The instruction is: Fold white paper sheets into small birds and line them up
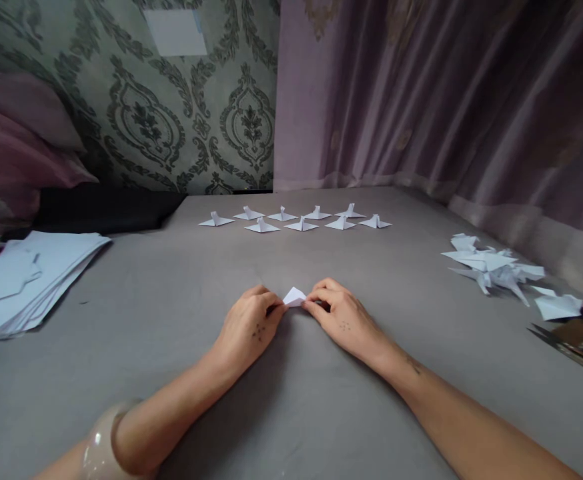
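Note:
A small folded piece of white paper (294, 297) is held between my two hands, just above or on the grey surface. My left hand (254, 315) pinches its left corner with thumb and fingers. On the opposite side, my right hand (339, 313) grips the right corner the same way. The paper's top comes to a point between the fingertips. Beyond my hands, several folded paper figures (302, 225) with spread flat points and a raised middle stand in two rows.
Loose white paper sheets (31, 280) lie stacked at the left, in front of a black item (106, 210). At the right is a heap of folded white paper pieces (491, 263), with scissors (546, 335) near the edge. A curtain (351, 100) hangs behind.

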{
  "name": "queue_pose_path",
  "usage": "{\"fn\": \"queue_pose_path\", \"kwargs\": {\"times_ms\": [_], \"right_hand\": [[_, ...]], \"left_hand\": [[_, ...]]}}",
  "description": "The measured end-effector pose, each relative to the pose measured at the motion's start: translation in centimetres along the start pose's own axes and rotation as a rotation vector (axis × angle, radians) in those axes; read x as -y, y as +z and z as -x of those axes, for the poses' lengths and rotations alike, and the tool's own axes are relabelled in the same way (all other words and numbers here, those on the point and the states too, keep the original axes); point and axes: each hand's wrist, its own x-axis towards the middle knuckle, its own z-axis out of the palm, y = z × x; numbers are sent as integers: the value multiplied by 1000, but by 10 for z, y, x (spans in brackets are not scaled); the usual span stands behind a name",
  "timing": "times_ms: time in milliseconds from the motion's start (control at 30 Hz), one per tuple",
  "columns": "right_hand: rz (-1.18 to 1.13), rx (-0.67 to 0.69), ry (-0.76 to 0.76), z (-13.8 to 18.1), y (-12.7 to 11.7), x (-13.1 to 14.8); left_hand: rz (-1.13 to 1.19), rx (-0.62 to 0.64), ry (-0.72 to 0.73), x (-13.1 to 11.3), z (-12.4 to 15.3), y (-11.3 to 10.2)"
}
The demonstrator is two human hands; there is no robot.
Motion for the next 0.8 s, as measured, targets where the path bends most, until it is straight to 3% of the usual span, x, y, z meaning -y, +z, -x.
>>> {"fn": "queue_pose_path", "kwargs": {"times_ms": [533,800], "right_hand": [[7,-78,140,-16,12,-5],[26,-46,201,-20,10,-1]], "left_hand": [[103,-119,-77,5,-6,13],[161,-109,-90,12,-8,17]]}}
